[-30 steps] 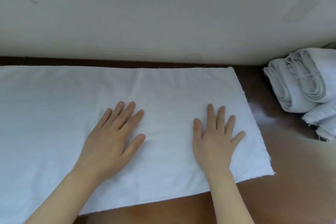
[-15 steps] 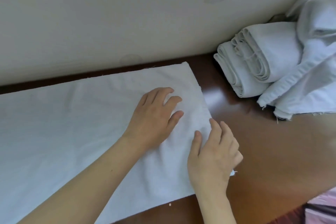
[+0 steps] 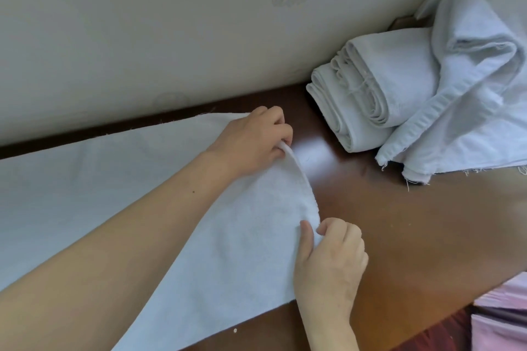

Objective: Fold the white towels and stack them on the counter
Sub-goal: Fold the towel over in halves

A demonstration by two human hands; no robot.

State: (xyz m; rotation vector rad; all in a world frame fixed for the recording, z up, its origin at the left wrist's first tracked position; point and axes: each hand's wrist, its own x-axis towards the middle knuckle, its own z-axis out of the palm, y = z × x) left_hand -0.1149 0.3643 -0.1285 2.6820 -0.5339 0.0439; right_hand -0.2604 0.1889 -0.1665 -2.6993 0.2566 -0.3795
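Both of my hands hold the short right edge of the white towel (image 3: pixel 114 208), which lies spread flat along the counter (image 3: pixel 399 222), its far long edge close beside the wall (image 3: pixel 142 37). My left hand (image 3: pixel 251 139), fingers curled, grips the far corner. My right hand (image 3: pixel 330 262) pinches the near part of the edge between thumb and curled fingers. Between them the edge arches up off the wood. Bare counter lies right of this edge, as far as the stack of folded towels (image 3: pixel 370 100) in the corner. A loose towel (image 3: pixel 470 94) is draped against that stack. A pink object (image 3: pixel 502 322) shows at lower right.
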